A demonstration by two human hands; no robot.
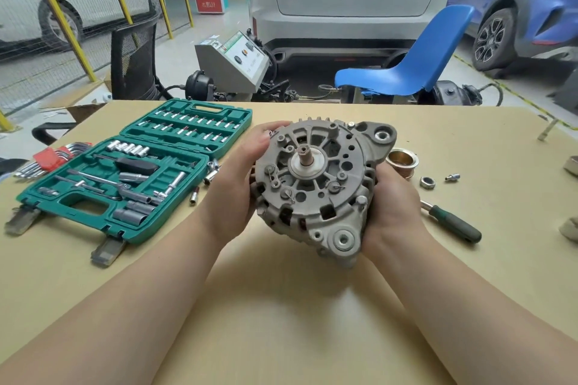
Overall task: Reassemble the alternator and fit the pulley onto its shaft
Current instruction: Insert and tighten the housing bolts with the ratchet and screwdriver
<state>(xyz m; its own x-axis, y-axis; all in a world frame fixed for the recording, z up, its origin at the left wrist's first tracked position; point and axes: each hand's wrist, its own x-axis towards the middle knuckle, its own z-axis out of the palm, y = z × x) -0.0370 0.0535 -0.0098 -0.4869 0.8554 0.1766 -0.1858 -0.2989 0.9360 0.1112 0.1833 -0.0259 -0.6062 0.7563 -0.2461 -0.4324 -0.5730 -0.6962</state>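
Note:
I hold the grey alternator (319, 184) above the table in both hands, its end face tilted up toward me. Its bare shaft (306, 158) sticks out of the centre with nothing on it. My left hand (240, 184) grips the housing's left side, fingers curled round behind it. My right hand (391, 212) cups the right and lower side, fingers wrapped under the body. The brass-coloured pulley (402, 162) lies on the table just behind my right hand. A loose nut (427, 182) sits to its right.
An open green socket set case (131, 172) lies left, with loose sockets (210, 172) beside it and hex keys (53, 156) at the far left. A green-handled ratchet (453, 223) lies right of my right hand. A small fitting (452, 177) sits near the nut. A blue chair (406, 69) stands beyond the table.

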